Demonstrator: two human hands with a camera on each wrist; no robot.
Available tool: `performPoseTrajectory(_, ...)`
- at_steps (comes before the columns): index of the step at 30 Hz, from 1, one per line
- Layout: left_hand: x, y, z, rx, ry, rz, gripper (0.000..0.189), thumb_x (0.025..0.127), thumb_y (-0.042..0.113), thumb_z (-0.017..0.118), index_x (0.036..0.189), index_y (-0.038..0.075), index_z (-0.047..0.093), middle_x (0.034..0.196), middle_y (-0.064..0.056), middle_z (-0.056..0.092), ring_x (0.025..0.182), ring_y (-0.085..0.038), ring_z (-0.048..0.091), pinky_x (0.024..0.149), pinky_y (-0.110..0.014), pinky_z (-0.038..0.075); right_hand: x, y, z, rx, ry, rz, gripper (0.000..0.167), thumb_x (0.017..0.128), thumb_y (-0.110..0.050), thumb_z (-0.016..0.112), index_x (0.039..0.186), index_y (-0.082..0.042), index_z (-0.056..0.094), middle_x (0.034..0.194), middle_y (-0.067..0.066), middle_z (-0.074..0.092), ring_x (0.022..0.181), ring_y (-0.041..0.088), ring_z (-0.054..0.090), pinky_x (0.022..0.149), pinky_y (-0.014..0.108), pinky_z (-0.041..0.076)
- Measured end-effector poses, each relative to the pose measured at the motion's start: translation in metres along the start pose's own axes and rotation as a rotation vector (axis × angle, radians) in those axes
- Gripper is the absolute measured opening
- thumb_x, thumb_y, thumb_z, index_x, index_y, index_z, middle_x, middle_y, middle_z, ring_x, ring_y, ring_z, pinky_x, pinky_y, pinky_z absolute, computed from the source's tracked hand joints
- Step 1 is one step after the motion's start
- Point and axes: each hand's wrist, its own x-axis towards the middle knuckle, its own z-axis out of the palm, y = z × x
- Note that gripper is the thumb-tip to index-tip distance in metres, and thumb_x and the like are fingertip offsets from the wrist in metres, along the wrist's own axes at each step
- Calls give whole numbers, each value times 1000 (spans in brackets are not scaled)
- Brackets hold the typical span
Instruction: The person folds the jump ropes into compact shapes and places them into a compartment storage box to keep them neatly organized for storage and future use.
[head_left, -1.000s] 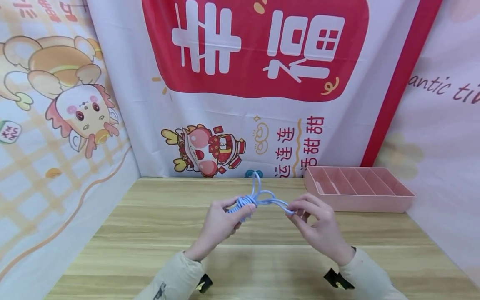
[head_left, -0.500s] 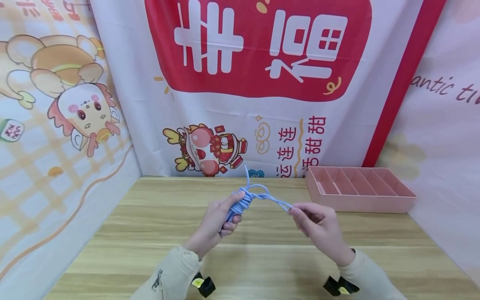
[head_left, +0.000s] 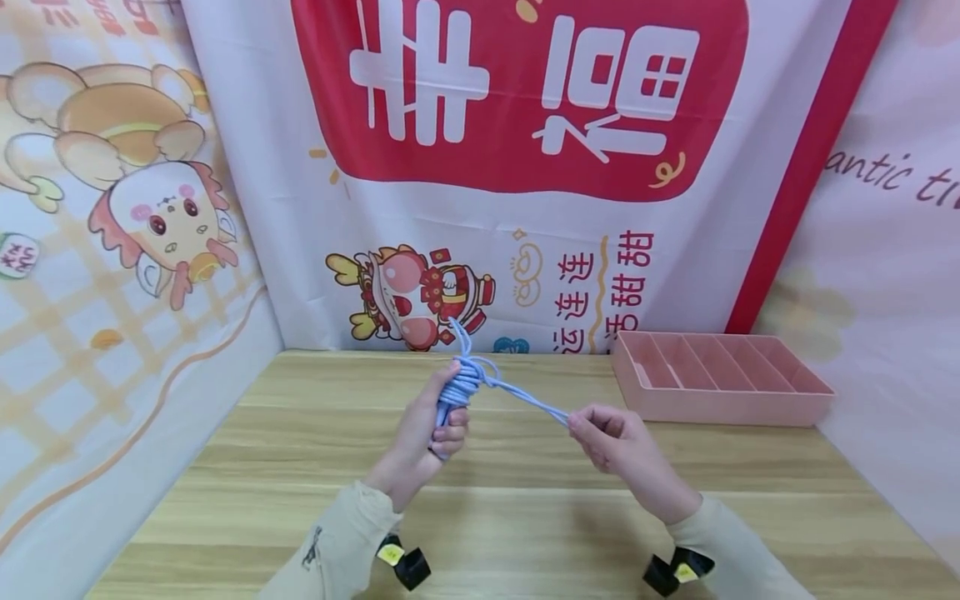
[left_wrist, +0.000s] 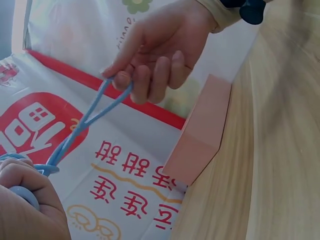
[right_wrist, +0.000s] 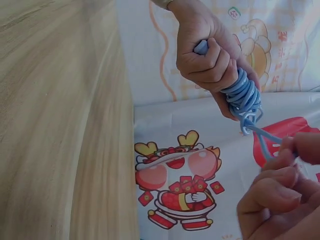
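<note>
A light-blue jump rope (head_left: 461,383) is wound in tight coils around its handle, above the wooden table. My left hand (head_left: 416,437) grips the handle below the coils, thumb lying along them. A rounded blue handle end (right_wrist: 201,47) pokes out of that fist in the right wrist view. From the top of the coils a doubled strand (head_left: 528,400) runs right, fairly straight, to my right hand (head_left: 618,442), which pinches its end between thumb and forefinger. In the left wrist view that pinched loop (left_wrist: 100,107) shows clearly. A short loop of cord sticks up above the coils.
A pink divided box (head_left: 723,404) stands at the back right of the wooden table (head_left: 525,533). Printed cloth (head_left: 525,275) hangs behind the table, with more cloth on both sides.
My left hand has shifted left and turned the wound rope more upright. The right hand keeps its pinch, and the doubled strand is longer and straighter; its open loop near the coils has shrunk.
</note>
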Motion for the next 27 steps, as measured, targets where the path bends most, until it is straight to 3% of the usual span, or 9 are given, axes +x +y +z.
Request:
performPoseTrajectory(6, 2, 5, -1, -8, 45, 24, 39, 92, 48, 65, 88, 12, 48, 53, 5, 38, 35, -1, 30, 32, -14, 21, 2, -3, 0, -36, -7, 126, 33, 98, -32, 63, 91, 0, 62, 73, 9, 51, 55, 15, 41, 46, 22, 31)
performPoseTrajectory(10, 4, 7, 0, -8, 48, 49, 40, 91, 48, 65, 84, 12, 49, 52, 5, 38, 35, -1, 30, 32, -14, 20, 2, -3, 1, -38, -1, 154, 32, 97, -31, 63, 89, 0, 62, 71, 7, 51, 55, 15, 42, 46, 22, 31)
performPoseTrajectory(19, 4, 12, 2, -11, 92, 98, 47, 85, 51, 72, 92, 11, 51, 56, 3, 41, 37, -3, 31, 33, -14, 21, 1, -1, 5, -40, 6, 189, 29, 97, -29, 64, 89, -2, 64, 69, 4, 48, 55, 15, 41, 46, 22, 29)
performPoseTrajectory(23, 6, 13, 2, 62, 122, 148, 51, 82, 54, 74, 93, 9, 54, 57, 1, 42, 38, -4, 30, 33, -15, 21, 0, -3, 6, -56, 17, 183, 28, 98, -28, 63, 90, -2, 65, 69, 3, 48, 54, 15, 40, 45, 23, 29)
performPoseTrajectory(27, 8, 6, 4, 195, 147, 247, 55, 81, 56, 74, 94, 5, 59, 57, -1, 44, 39, -6, 31, 33, -16, 24, 0, -3, 5, -69, 33, 168, 28, 98, -28, 63, 90, -1, 65, 68, 4, 47, 53, 15, 39, 46, 23, 30)
